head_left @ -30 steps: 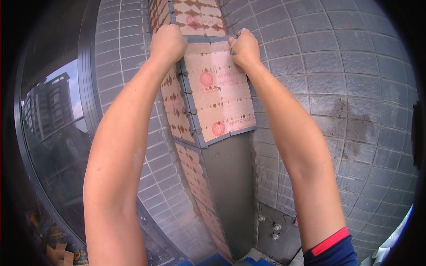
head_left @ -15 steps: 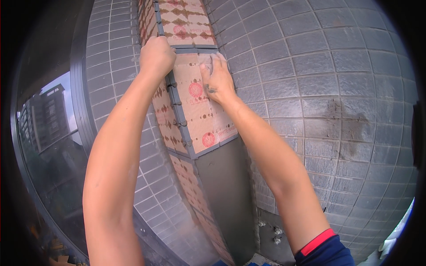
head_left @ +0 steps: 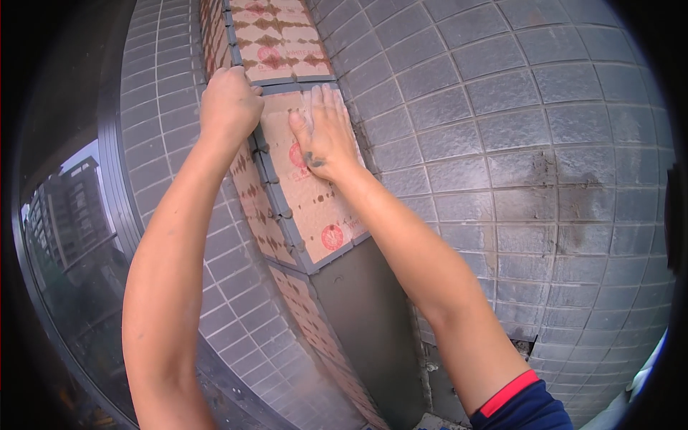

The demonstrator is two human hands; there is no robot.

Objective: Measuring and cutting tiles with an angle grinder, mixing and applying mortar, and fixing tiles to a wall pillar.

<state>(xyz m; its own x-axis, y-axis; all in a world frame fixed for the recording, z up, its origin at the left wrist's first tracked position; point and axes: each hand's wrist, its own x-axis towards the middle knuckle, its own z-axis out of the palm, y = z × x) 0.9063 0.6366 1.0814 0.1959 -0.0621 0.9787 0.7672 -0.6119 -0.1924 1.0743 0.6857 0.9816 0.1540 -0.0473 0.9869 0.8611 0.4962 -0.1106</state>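
A paper-faced tile sheet (head_left: pixel 315 215), brown with red printed marks and grey tile edges, covers part of a narrow column's front. My right hand (head_left: pixel 330 136) lies flat on its upper part, fingers stretched upward and thumb apart. At the column's left corner, near the sheet's top, my left hand (head_left: pixel 231 106) is closed in a fist; what its fingers hold, if anything, is hidden. Another papered sheet (head_left: pixel 276 43) sits just above, across a grey joint. More papered sheets (head_left: pixel 259 208) cover the column's left side. Small dark loops stick out along the corner edge.
Below the sheet, the column shows a smooth grey surface (head_left: pixel 365 308). A grey tiled wall (head_left: pixel 466 115) with a dark wet patch (head_left: pixel 562 190) stands right. Left are a narrower tiled wall (head_left: pixel 154 107) and a dark window (head_left: pixel 72 208) reflecting a building.
My right hand has shifted left and flattened more fully onto the sheet. My left hand stays closed at the corner, slightly lower. The whole view has shifted a little.
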